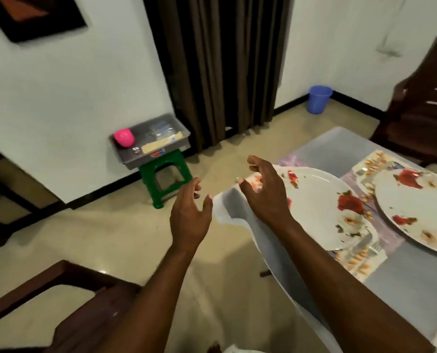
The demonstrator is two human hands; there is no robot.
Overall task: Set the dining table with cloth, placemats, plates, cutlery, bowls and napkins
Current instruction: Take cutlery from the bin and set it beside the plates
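The dining table [339, 149] at right wears a pale cloth [276, 250] that hangs over its near corner. Two white plates with red roses lie on patterned placemats: one [314, 207] near the corner, another [416, 207] further right. My right hand [263, 192] hovers over the corner plate's left rim, fingers loosely spread, holding nothing. My left hand [190, 212] is in the air left of the table corner, over the floor, fingers relaxed and empty. A grey tray [151, 141] with a pink bowl [124, 137] and other small items sits on a green stool [165, 177] by the wall.
A dark wooden chair [421, 110] stands at the far right of the table; another chair's frame [59, 289] is at lower left. A brown curtain [222, 67] hangs ahead, with a blue bin [318, 99] in the corner. Beige floor lies between me and the stool.
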